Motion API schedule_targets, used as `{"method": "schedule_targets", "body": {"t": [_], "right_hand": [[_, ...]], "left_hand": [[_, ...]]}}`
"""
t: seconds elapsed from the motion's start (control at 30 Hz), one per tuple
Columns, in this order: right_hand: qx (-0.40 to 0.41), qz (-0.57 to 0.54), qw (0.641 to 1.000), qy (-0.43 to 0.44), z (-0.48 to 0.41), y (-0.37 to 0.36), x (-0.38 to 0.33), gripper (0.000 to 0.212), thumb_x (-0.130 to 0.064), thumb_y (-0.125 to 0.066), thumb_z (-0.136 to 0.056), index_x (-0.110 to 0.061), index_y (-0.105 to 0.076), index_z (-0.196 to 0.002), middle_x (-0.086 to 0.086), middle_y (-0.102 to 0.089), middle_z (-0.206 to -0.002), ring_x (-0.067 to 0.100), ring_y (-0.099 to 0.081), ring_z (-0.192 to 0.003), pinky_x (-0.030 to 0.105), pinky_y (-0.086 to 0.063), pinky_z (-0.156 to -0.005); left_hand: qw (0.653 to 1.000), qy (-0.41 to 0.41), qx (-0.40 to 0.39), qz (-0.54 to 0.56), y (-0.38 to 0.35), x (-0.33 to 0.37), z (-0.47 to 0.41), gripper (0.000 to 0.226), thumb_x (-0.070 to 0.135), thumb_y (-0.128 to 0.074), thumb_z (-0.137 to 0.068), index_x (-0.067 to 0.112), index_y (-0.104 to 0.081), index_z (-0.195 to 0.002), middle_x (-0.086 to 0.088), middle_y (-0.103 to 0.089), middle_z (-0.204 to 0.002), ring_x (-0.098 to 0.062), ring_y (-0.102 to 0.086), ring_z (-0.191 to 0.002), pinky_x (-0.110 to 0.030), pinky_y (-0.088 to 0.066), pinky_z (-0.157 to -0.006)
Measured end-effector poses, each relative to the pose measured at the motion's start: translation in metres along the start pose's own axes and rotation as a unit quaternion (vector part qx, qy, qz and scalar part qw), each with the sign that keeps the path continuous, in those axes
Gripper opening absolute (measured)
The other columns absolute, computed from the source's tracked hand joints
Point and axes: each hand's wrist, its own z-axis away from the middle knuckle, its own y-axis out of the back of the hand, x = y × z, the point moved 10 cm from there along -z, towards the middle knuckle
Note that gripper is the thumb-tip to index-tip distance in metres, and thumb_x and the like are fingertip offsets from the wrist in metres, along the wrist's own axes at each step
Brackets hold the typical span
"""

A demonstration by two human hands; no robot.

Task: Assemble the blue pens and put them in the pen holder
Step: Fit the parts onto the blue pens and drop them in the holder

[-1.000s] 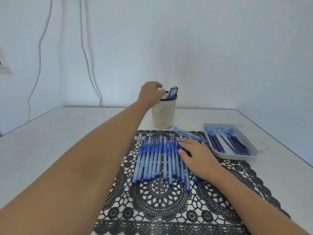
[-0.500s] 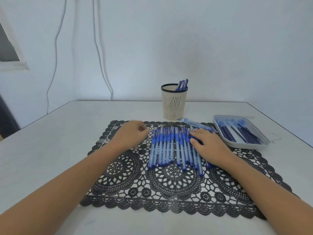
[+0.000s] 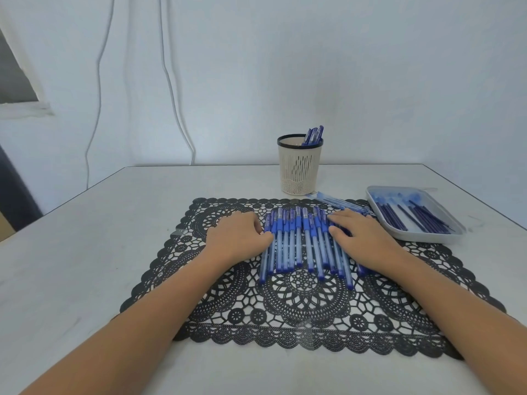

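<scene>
**Loose pens may scatter**

On the black lace placemat, your left hand curls against the left edge of the blue pens; whether it pinches one, I cannot tell. Your right hand lies flat across their right end. Push sideways and barrels roll or cross. Farther off, a hasty reach could tip the pen holder.

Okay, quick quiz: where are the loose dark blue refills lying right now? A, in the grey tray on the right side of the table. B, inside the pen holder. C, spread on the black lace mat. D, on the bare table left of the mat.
A: the dark refills lie together inside the grey tray at the right of the table, apart from the pen holder.
</scene>
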Motion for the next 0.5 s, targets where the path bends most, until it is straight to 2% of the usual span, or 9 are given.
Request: {"method": "schedule_targets", "body": {"t": [0.1,0.17,0.27,0.5], "right_hand": [[0.003,-0.002,1.0,0.002,-0.001,0.0,0.0,0.043,-0.032,-0.035,-0.099,-0.021,-0.039,-0.14,-0.006,-0.035,-0.148,0.01,-0.025,-0.138,0.041,-0.011,-0.117],[0.003,-0.003,1.0,0.004,-0.001,0.0,0.0,0.043,-0.032,-0.035,-0.099,-0.021,-0.039,-0.14,-0.005,-0.035,-0.148,0.01,-0.025,-0.138,0.042,-0.013,-0.116],[0.0,0.001,1.0,0.006,-0.001,0.0,0.0,0.043,-0.032,-0.035,-0.099,-0.021,-0.039,-0.14,-0.005,-0.034,-0.148,0.01,-0.024,-0.138,0.042,-0.013,-0.116],[0.001,0.005,1.0,0.008,-0.001,0.0,0.0,0.042,-0.032,-0.035,-0.099,-0.02,-0.039,-0.14,-0.006,-0.034,-0.148,0.01,-0.023,-0.138,0.042,-0.01,-0.117]], "left_hand": [[1.0,0.0,-0.017,0.0,-0.001,0.003,-0.001,0.02,0.035,-0.052,-0.08,0.016,-0.055,-0.082,0.001,-0.059,-0.079,-0.018,-0.057,-0.073,-0.029,-0.048,-0.069],[1.0,0.007,-0.021,0.0,-0.002,0.0,-0.002,0.018,0.033,-0.051,-0.079,0.016,-0.051,-0.074,0.0,-0.051,-0.069,-0.017,-0.046,-0.063,-0.025,-0.041,-0.06],[1.0,0.013,-0.009,-0.011,-0.002,-0.001,-0.001,0.023,0.034,-0.05,-0.08,0.016,-0.045,-0.067,0.001,-0.044,-0.062,-0.016,-0.037,-0.058,-0.023,-0.034,-0.054],[0.998,-0.023,-0.008,-0.057,0.002,0.01,0.006,0.02,0.037,-0.053,-0.083,0.018,-0.052,-0.078,0.003,-0.052,-0.074,-0.015,-0.045,-0.064,-0.022,-0.038,-0.054]]}}
